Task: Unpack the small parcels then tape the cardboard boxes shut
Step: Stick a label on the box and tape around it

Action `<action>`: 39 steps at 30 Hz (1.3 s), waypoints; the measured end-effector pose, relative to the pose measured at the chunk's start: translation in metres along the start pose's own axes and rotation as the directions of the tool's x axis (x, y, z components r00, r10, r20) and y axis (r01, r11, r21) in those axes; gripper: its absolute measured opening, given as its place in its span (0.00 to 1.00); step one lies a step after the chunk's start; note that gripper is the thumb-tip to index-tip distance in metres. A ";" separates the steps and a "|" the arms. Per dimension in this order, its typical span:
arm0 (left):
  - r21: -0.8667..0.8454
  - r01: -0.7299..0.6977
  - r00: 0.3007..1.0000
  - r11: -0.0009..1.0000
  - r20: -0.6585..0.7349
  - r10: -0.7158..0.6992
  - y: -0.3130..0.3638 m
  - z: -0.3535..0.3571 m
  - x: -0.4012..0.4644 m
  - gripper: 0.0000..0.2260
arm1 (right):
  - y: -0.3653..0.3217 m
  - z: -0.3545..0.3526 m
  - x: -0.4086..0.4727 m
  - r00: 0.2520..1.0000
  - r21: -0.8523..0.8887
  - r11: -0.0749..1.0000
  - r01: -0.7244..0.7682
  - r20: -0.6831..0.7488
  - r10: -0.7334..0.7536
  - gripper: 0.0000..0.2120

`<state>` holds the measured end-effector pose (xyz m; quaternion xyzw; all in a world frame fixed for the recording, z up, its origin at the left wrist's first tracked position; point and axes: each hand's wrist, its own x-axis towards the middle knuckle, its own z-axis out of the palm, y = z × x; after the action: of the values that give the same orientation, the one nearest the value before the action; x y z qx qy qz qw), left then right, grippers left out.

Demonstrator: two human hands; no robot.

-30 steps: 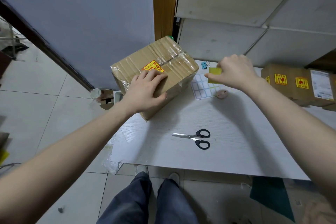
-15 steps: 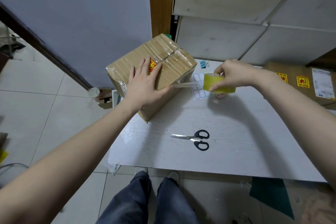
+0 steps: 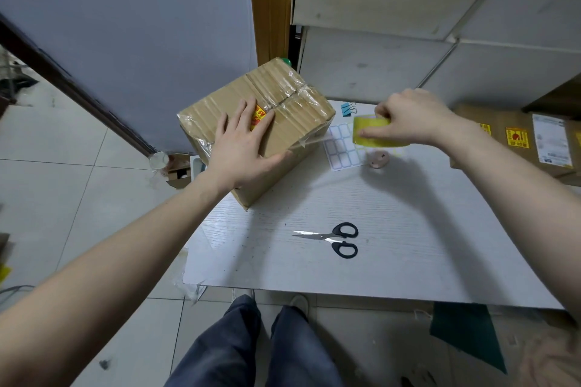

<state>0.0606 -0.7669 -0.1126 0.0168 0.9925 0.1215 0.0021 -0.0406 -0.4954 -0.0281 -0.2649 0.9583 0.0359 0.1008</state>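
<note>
Left hand [image 3: 243,143] flat on cardboard box [image 3: 283,110], right hand [image 3: 405,118] gripping tape roll [image 3: 374,135], strip seemingly stretched leftward to box.

Brown cardboard box [image 3: 283,122] with a yellow-red sticker [image 3: 258,115]; yellow tape roll [image 3: 374,135]; black-handled scissors [image 3: 336,239]; white wood-grain worktop [image 3: 408,229].

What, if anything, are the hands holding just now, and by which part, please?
The right hand grips the yellow tape roll round its rim, thumb on the side wall. The left hand only presses flat on the cardboard box, holding nothing.
</note>
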 end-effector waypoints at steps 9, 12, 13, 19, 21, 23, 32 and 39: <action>0.027 -0.100 0.994 0.995 0.045 0.099 -0.007 -0.005 -0.004 0.38 | -0.013 0.009 -0.009 0.972 -0.031 0.999 0.008 -0.233 -0.015 0.24; 0.033 -0.184 0.981 0.982 0.071 0.182 -0.015 -0.008 -0.006 0.38 | -0.017 0.015 -0.012 0.978 0.009 1.000 0.009 -0.209 -0.007 0.24; 0.037 -0.218 0.973 0.975 0.083 0.214 -0.018 -0.009 -0.006 0.39 | -0.019 0.018 -0.015 0.981 0.024 1.000 0.003 -0.192 0.002 0.24; 0.034 -0.331 0.937 0.943 0.135 0.323 -0.033 -0.014 -0.004 0.40 | -0.028 0.033 -0.027 0.989 0.121 0.992 -0.015 -0.142 0.032 0.25; 0.028 -0.337 0.934 0.941 0.137 0.331 -0.034 -0.014 -0.004 0.40 | -0.028 0.034 -0.027 0.990 0.132 0.991 -0.024 -0.132 0.042 0.25; 0.021 -0.336 0.933 0.941 0.140 0.330 -0.034 -0.015 -0.004 0.40 | -0.027 0.033 -0.025 0.991 0.128 0.991 -0.034 -0.125 0.050 0.23; 0.024 -0.317 0.935 0.948 0.174 0.308 -0.030 -0.022 -0.003 0.36 | -0.029 0.038 -0.003 0.993 0.084 0.996 -0.013 -0.113 0.023 0.23; -0.010 -0.297 0.947 0.955 0.126 0.296 -0.025 -0.022 -0.006 0.24 | -0.031 0.044 0.001 0.997 0.079 0.997 -0.012 -0.069 0.018 0.26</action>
<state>0.0654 -0.7966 -0.0975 0.1733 0.9771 0.1144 0.0462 -0.0180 -0.5174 -0.0723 -0.2545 0.9639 -0.0104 0.0776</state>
